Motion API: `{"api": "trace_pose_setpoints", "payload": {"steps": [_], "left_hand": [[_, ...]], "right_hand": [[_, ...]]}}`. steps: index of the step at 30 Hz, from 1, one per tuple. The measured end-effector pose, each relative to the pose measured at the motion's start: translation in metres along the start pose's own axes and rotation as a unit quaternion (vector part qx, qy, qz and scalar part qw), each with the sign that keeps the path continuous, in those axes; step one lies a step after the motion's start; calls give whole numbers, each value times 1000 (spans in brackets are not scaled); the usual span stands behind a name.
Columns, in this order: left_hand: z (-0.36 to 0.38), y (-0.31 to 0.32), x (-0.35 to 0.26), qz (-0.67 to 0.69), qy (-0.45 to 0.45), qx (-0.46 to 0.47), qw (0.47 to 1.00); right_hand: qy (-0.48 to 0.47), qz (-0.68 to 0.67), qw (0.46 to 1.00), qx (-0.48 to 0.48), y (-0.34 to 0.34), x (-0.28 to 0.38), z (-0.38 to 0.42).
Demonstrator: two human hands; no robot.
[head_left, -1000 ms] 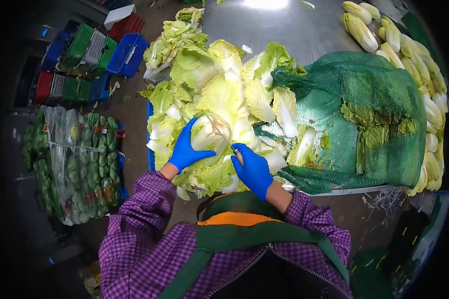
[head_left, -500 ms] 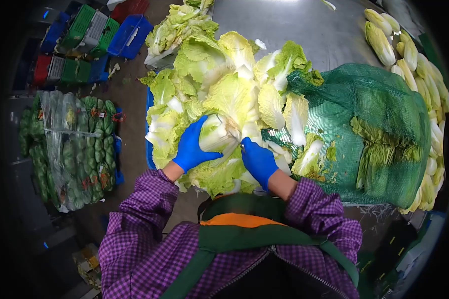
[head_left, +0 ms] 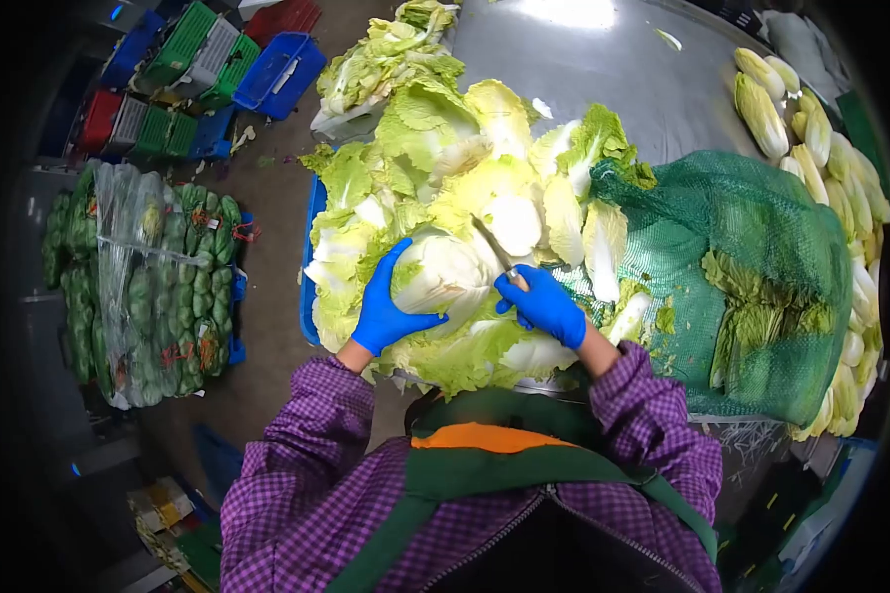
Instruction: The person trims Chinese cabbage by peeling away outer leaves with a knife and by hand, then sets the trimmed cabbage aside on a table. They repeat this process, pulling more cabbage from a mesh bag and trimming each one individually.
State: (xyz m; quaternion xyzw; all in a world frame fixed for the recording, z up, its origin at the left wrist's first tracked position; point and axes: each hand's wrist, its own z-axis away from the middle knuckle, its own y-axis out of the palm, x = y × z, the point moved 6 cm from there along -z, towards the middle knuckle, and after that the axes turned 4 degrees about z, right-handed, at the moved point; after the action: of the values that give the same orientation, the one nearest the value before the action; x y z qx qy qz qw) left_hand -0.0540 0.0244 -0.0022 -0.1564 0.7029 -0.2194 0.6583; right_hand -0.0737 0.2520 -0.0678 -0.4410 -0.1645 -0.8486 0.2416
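Note:
My left hand (head_left: 391, 308), in a blue glove, grips the side of a pale napa cabbage (head_left: 440, 269), its thumb low and its fingers along the left. The cabbage's cut base faces right. In my right hand (head_left: 544, 304), also blue-gloved, is a knife (head_left: 494, 243), its blade pointing up and left, just beside the cabbage. Loose cabbage leaves (head_left: 425, 119) lie heaped around and beneath the cabbage. One leaf with a broad white base (head_left: 514, 223) rests just beyond the blade.
To the right, a green mesh sack (head_left: 761, 227) holds cabbages, with trimmed cabbages (head_left: 845, 188) piled past it. A metal table (head_left: 603, 69) stretches behind. On the left are a wrapped stack of bagged green vegetables (head_left: 148, 282) and plastic crates (head_left: 279, 74).
My right hand has drawn back right from the cabbage's base, and the knife blade now shows. A large white leaf base has come away beyond it. The whole view has shifted slightly.

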Motion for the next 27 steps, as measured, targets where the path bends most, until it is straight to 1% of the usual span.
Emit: {"api": "trace_pose_setpoints", "payload": {"steps": [1, 3, 4, 6, 7, 8, 9, 10, 11, 12, 13, 16, 17, 18, 20, 21, 22, 23, 24, 25, 26, 27], "left_hand": [[0, -1, -7, 2, 2, -5, 1000], [-4, -6, -30, 57, 35, -17, 998], [-7, -9, -43, 59, 37, -17, 997], [-17, -7, -66, -22, 84, 21, 996], [-21, -4, -68, -19, 87, 23, 996], [-23, 1, -73, -98, 123, 21, 987], [-24, 6, -78, -176, 160, 18, 971], [-24, 15, -68, -175, 165, 22, 970], [-20, 28, -48, -162, 180, 23, 970], [-17, 38, -39, -147, 195, 26, 969], [-19, 40, -56, -150, 220, 17, 964], [-22, 34, -56, -104, 245, 57, 962], [-20, 29, -54, -67, 213, 49, 973], [-16, 24, -60, -69, 212, 51, 973], [-20, 19, -55, 35, 47, 109, 992], [-23, 7, -56, 61, 55, 84, 993], [-35, -16, -78, 6, 123, 16, 992], [-50, -46, -72, -6, 163, -29, 986], [-51, -77, -58, 192, 11, -179, 965], [-63, -105, -69, 139, 36, -261, 955], [-76, -118, -87, 114, 76, -300, 944], [-83, -127, -99, -126, 193, -350, 908]], "right_hand": [[-1, 6, 1000, 1, 5, 9, 13], [-21, -139, 986, -86, 6, 23, 30], [-23, -138, 986, -89, 8, 27, 36], [-34, -95, 984, -146, -1, 34, 49], [-30, -82, 980, -176, -5, 36, 56], [-30, -83, 980, -180, -7, 28, 59], [-65, -65, 973, -210, -11, 19, 61], [-100, -49, 964, -241, -14, 11, 62], [-111, -25, 959, -260, -13, 0, 61], [-110, 12, 959, -260, -10, -15, 56], [-97, -7, 964, -248, -6, -22, 54], [-65, -59, 970, -227, 7, -45, 49], [-55, -88, 970, -220, 8, -50, 44], [-55, -91, 970, -219, 9, -48, 45], [-23, -84, 979, -185, 9, -47, 44], [-23, -87, 978, -187, 8, -47, 44], [-18, -91, 975, -202, 7, -49, 44], [-11, -96, 971, -217, 6, -51, 46], [-8, -100, 971, -217, 5, -55, 46], [1, -73, 978, -196, 4, -57, 41], [9, -45, 984, -174, 5, -59, 39], [8, -47, 984, -173, 6, -59, 38]]}}
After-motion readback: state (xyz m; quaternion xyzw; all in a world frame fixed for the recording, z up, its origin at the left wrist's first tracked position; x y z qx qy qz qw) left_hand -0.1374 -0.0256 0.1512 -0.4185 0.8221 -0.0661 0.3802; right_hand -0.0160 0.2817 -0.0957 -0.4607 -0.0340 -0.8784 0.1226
